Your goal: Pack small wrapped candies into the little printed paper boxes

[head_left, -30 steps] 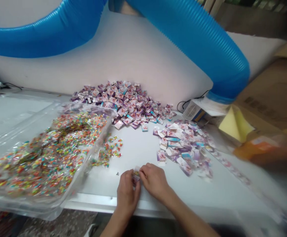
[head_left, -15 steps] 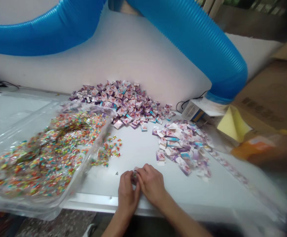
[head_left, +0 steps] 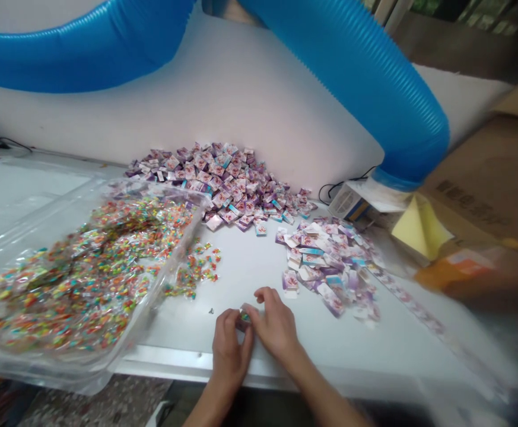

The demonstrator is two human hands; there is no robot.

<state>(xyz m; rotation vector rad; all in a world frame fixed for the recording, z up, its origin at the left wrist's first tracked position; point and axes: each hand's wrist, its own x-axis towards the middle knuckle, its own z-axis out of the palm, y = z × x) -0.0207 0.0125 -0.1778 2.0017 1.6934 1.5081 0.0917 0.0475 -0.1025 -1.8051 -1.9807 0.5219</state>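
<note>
Near the front edge of the table my left hand (head_left: pixel 231 344) is closed around a small carton (head_left: pixel 243 320), with a bit of colourful candy showing at its upper end. Fingers cover most of that carton. My right hand (head_left: pixel 277 323) has its thumb against the carton's top, while its other fingers are lifted and apart. To the left, a clear plastic tub (head_left: pixel 152 302) holds many small clear packets of colourful candy (head_left: pixel 94 273). More candy packets (head_left: pixel 199 264) lie loose beside the tub. Flat, open-ended purple-and-white cartons (head_left: pixel 325 261) are heaped on the right.
A large pile of purple-and-white cartons (head_left: pixel 223 184) rests against the back wall. Blue flexible ducts (head_left: pixel 365 77) hang overhead, one coming down at the right. Cardboard boxes (head_left: pixel 490 184) and a yellow paper piece (head_left: pixel 421 228) stand on the right. A tiny dark scrap (head_left: pixel 211 311) lies on the tabletop.
My right fingers have lifted up and away from the carton, leaving the thumb at it. Colourful candy now shows at the carton's opening. My left hand has stayed in place.
</note>
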